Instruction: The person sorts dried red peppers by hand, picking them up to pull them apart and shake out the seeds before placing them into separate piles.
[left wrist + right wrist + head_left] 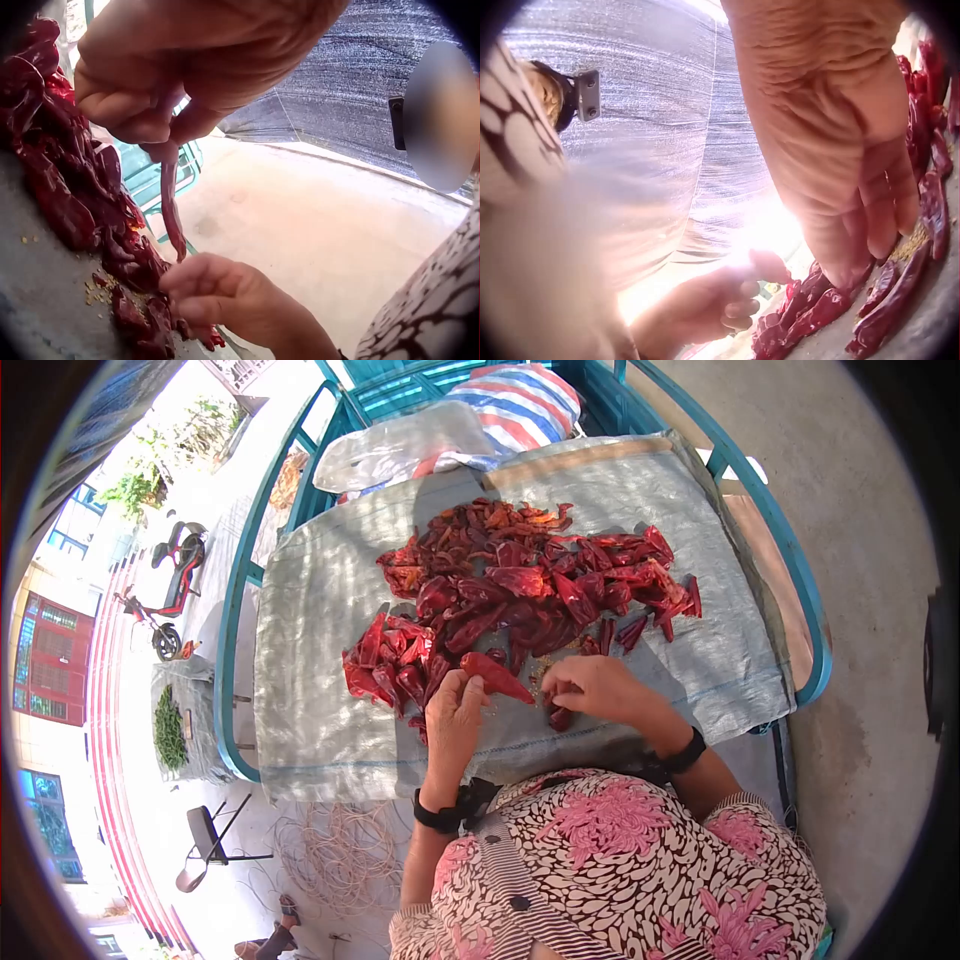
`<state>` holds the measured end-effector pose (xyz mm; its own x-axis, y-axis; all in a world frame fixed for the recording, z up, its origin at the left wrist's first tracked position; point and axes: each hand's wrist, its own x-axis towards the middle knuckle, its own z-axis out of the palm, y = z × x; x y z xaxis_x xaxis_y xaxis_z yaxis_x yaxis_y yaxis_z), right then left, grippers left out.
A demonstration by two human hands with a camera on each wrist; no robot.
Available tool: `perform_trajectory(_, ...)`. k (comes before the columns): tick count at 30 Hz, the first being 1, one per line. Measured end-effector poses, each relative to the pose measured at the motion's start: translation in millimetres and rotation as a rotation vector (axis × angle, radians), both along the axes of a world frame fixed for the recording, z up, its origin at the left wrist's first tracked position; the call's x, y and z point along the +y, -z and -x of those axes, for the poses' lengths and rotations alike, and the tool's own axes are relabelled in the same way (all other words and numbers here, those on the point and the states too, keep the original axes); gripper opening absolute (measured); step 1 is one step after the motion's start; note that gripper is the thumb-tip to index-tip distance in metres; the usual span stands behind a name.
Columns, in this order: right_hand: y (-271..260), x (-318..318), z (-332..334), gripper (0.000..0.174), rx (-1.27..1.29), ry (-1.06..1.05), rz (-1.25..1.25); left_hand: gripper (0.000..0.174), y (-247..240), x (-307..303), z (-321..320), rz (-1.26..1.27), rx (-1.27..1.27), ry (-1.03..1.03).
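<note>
In the head view my left hand (455, 725) pinches a long red dried pepper (500, 678) between thumb and fingers, its tip pointing right. Seen from the left wrist, that pepper (171, 206) hangs below the left hand (202, 60), its lower end close to the fingers of my right hand (240, 300). The right hand (605, 688) is low over the sheet, loosely bent and with nothing visible in its grasp. Beneath its fingers lie dark pepper pieces (560, 717) and scattered seeds. In the right wrist view the right hand (832, 157) reaches down over peppers (889, 307).
A large heap of red peppers (520, 585) lies beyond both hands on a grey woven sheet (320, 600). Teal rails (790, 570) frame the sheet at either side. Striped and pale sacks (520, 405) sit at the far end. A chair (208, 835) stands at the lower left.
</note>
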<state>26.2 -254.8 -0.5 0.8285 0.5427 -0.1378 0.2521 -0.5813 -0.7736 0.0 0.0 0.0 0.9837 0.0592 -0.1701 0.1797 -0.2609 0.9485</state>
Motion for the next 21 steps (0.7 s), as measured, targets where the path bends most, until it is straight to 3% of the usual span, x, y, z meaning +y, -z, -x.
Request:
perform_trajectory(2, 7.3, -6.9, 6.1, 0.025, -0.069, -0.114, 0.121, 0.033, 6.8, 0.4, -3.7, -0.083, -0.12, -0.023)
perform_trajectory(5, 24.2, -8.2, 23.4, 0.024, -0.218, -0.051, 0.25, 0.031, 0.2, -9.5, 6.9, -0.168, -0.143, -0.09)
perform_trajectory(12, 15.0, -5.7, 12.3, 0.025, -0.202, 0.055, -0.027, 0.04, -1.6, -27.6, 13.8, -0.078, 0.009, 0.44)
perform_trajectory(14, 0.7, -1.0, 9.1, 0.025, -0.196, 0.044, -0.097, 0.032, -4.1, -40.1, 17.2, -0.036, -0.064, 0.378)
perform_trajectory(17, -19.1, 4.1, 5.5, 0.03, 0.011, -0.044, -0.262, 0.023, -2.4, -37.0, 14.7, 0.023, -0.064, 0.238)
perform_trajectory(20, -7.8, 4.0, 0.2, 0.035, 0.099, 0.08, -0.309, 0.018, -11.4, -22.1, 9.0, -0.058, -0.019, 0.139)
perform_trajectory(21, -2.7, 3.6, -0.7, 0.031, -0.006, 0.04, -0.158, 0.017, -15.0, -17.7, 6.4, -0.106, -0.007, 0.115)
